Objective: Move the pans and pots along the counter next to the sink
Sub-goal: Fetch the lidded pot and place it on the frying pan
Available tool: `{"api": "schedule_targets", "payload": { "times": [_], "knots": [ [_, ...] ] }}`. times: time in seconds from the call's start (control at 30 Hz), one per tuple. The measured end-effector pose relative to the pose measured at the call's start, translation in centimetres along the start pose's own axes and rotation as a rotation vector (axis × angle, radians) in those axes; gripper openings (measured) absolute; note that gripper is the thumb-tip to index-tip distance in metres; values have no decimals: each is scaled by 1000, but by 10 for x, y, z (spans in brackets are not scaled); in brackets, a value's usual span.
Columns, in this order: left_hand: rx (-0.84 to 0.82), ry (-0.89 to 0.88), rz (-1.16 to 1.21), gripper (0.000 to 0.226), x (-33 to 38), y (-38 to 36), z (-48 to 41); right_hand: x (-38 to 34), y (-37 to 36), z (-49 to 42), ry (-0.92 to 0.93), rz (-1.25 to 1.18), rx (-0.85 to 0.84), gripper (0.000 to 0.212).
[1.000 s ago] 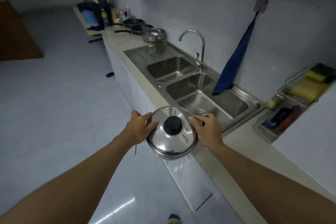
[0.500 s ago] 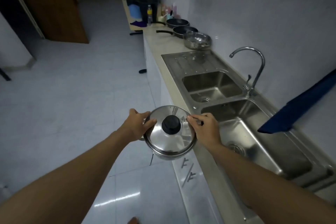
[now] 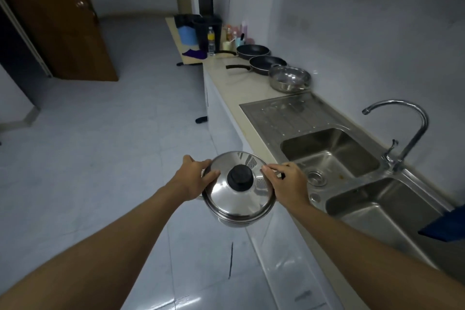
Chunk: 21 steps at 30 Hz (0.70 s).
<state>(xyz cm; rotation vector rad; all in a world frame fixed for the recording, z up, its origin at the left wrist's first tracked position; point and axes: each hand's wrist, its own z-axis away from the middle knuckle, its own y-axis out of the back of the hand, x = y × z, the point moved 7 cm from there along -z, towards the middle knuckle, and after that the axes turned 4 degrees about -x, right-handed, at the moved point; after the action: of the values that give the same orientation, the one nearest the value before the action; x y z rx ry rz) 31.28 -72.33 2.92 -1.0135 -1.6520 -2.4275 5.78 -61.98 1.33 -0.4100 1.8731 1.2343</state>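
pot gripped on both sides — left hand and right hand clamped at the rim, lid on, carried over the floor just off the counter. ahead and right of the grip — steel bowl and frying pans, past the sink, nearer the right hand.

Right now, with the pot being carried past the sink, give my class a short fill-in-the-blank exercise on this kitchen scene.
1. The left hand and right hand hold a steel pot whose lid has a ____ knob.
2. On the counter beyond the sink stand ____ black frying pans.
3. The steel bowl stands between the nearer pan and the ____.
4. The pot is held over the ____, not the counter.

Missing words: black; two; sink; floor
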Motion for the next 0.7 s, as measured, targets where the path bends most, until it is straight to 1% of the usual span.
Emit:
{"api": "schedule_targets", "payload": {
  "times": [0.3,0.57,0.7],
  "knots": [
    [0,-17,-6,49,-46,58,-107,-24,-64,-109,-1,-18,-18,22],
    [0,-13,-39,48,-78,113,-253,-26,-127,-257,9,-32,16,19],
    [-9,6,-44,48,-90,142,-325,-31,-154,-332,-2,-52,-7,18]
  ]
}}
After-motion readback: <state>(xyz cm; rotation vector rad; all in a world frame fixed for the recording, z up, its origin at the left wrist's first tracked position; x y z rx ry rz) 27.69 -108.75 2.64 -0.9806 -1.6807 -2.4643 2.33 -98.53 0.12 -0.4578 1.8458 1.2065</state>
